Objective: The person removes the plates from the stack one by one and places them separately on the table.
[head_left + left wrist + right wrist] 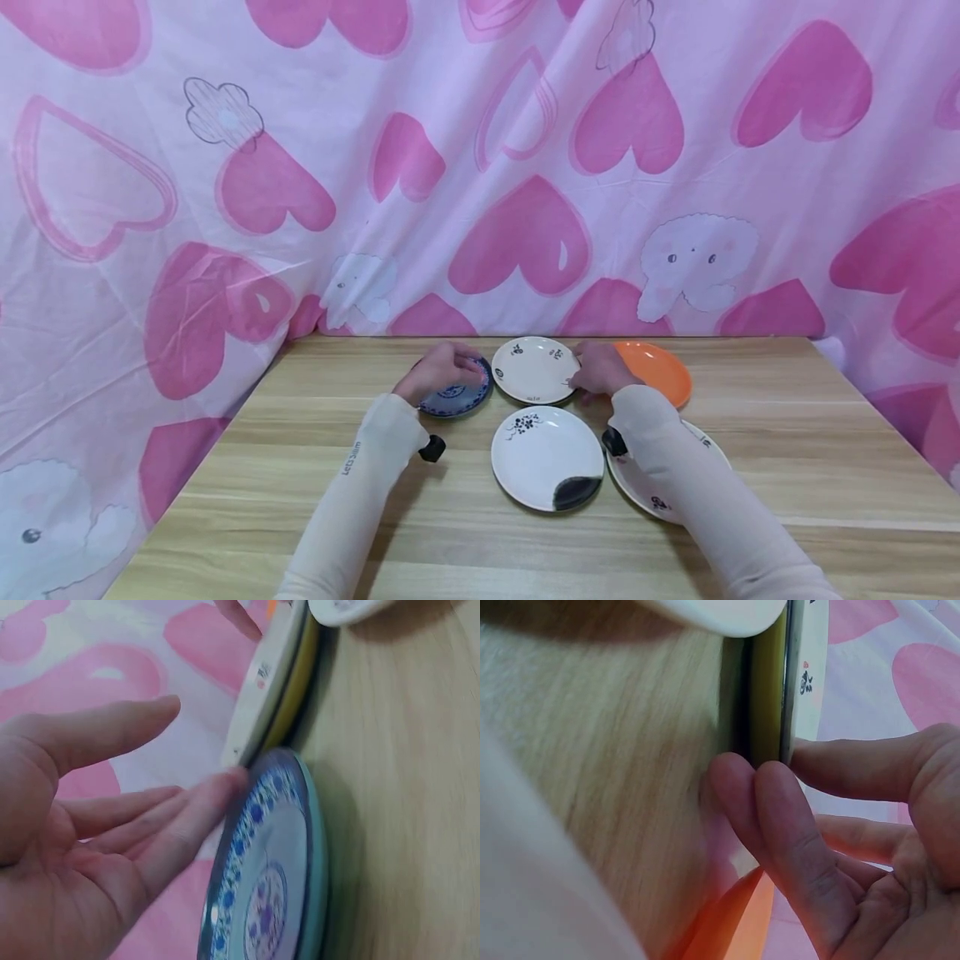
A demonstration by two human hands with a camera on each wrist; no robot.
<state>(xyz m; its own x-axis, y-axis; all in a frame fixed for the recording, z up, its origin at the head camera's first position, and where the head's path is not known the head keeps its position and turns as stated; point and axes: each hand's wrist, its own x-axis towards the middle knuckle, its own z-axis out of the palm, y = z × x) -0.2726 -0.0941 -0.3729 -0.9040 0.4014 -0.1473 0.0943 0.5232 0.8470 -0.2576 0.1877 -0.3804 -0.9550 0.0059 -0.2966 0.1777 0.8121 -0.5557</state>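
Observation:
At the back of the table is a round cream plate with small dark motifs, its side yellowish below the rim in the wrist views. My right hand pinches this plate's right edge, thumb over the rim and fingertips against the underside in the right wrist view. To its left lies a blue patterned plate with a teal outer side. Over that plate is my left hand, its fingers extended and thumb held apart. One left fingertip is right at the blue plate's rim, near the cream plate, in the left wrist view.
An orange plate lies behind the right wrist. Nearer stands a white plate with a dark patch and flower print. Another cream plate is partly covered by the right forearm. A pink heart-print cloth hangs behind the wooden table.

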